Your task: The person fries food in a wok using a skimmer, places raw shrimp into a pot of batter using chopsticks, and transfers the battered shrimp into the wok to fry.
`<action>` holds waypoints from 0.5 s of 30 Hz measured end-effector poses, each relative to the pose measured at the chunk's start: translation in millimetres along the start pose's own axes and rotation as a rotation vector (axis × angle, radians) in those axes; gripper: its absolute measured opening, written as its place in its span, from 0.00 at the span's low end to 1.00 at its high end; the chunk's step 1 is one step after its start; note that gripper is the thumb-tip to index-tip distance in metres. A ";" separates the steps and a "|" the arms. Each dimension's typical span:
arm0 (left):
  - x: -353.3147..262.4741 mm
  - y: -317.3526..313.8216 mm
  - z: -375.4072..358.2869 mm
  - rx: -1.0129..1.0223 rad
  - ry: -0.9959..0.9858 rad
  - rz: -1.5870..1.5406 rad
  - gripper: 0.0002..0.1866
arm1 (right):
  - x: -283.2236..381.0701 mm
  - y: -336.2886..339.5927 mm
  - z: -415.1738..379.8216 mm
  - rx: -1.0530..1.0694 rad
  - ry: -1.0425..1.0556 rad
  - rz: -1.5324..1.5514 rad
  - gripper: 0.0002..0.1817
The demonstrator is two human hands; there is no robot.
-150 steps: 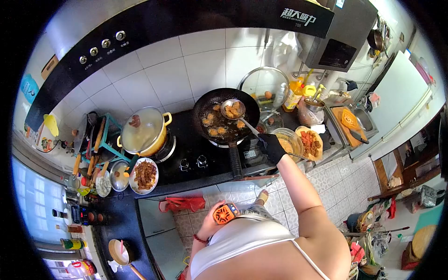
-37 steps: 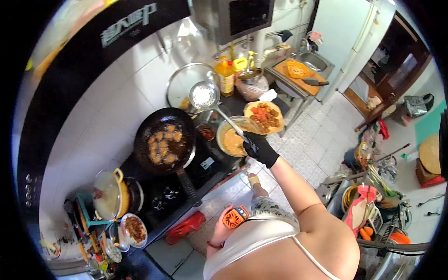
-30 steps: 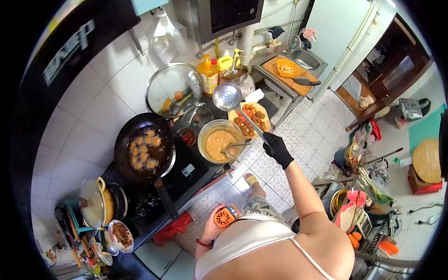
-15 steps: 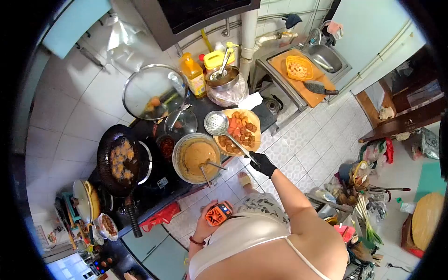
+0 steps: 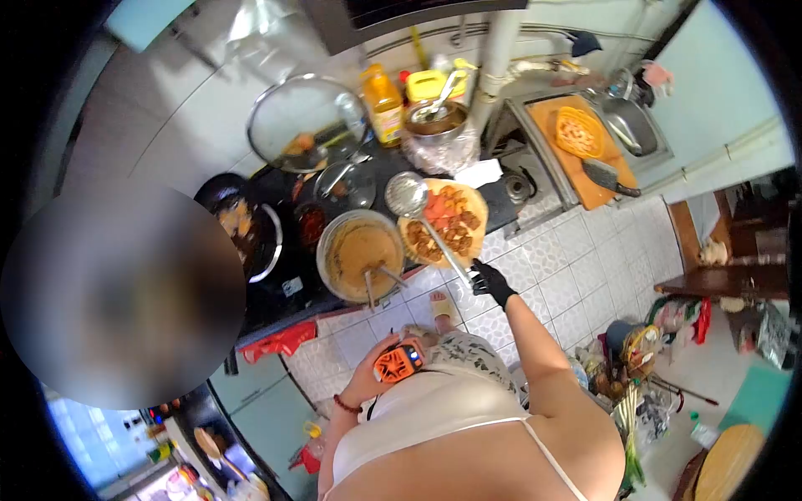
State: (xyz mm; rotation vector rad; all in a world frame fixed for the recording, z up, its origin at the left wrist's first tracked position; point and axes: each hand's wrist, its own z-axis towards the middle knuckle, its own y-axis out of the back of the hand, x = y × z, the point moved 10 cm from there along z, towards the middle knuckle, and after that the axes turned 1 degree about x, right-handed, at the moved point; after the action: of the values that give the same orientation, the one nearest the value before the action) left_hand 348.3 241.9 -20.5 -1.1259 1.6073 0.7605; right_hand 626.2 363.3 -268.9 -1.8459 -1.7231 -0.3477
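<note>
My right hand (image 5: 493, 282), in a black glove, grips the handle end of a metal skimmer (image 5: 407, 194). Its perforated bowl is over the left rim of a plate (image 5: 478, 209) of browned fried pieces (image 5: 449, 236) and orange-red slices. At my waist, my bare left hand (image 5: 368, 377) is closed around an orange and black device (image 5: 396, 363) with a small light. A pot of tan batter (image 5: 361, 250) sits left of the plate, with two utensil handles sticking out. Further left, pieces (image 5: 236, 221) lie in a dark wok (image 5: 219, 194), which is partly hidden.
A blurred round patch covers the left side. Behind the pot stand a glass lid (image 5: 288, 113), a glass bowl (image 5: 351, 190) and an oil bottle (image 5: 383, 108). By the sink (image 5: 639, 125), a cutting board (image 5: 558, 129) bears a yellow basket (image 5: 576, 125) and a cleaver (image 5: 603, 175).
The view has shifted, so the counter things appear further right and higher. A blurred patch now covers part of the wok and the left counter. Both hands keep their holds.
</note>
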 end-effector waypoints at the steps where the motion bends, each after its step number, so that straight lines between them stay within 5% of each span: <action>1: -1.2 -3.0 -2.1 0.037 0.010 0.026 0.42 | 0.2 2.0 -3.0 0.009 0.009 0.008 0.31; 5: -19.5 -3.8 -8.6 0.049 -0.022 0.084 0.41 | -17.0 32.3 12.8 -0.073 0.105 -0.014 0.31; 6: -12.5 -0.3 -17.6 0.021 -0.049 0.085 0.41 | 15.6 25.3 10.0 -0.090 0.625 -0.722 0.28; 7: -9.4 4.8 -26.3 -0.007 -0.074 0.077 0.41 | 31.0 21.8 -16.5 -0.567 1.134 -1.390 0.26; 8: -16.8 8.6 -36.6 -0.031 -0.114 0.128 0.39 | 46.2 22.3 -18.2 -0.605 0.817 -1.365 0.23; 9: -17.5 15.4 -49.6 -0.091 -0.122 0.124 0.39 | 87.9 3.6 -71.7 -0.732 0.645 -0.758 0.22; 11: -17.1 24.8 -74.0 -0.176 -0.149 0.119 0.38 | 132.2 -56.6 -121.0 -0.809 1.066 -0.896 0.21; 15: 12.3 31.7 -122.8 -0.238 -0.261 0.026 0.39 | 151.6 -186.9 -184.2 -0.450 1.529 -0.828 0.23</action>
State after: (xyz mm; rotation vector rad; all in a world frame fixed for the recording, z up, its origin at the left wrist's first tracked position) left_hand 273.1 142.1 4.7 -1.1212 1.3403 1.0912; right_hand 500.6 380.8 6.4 -0.4214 -1.0803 -1.9327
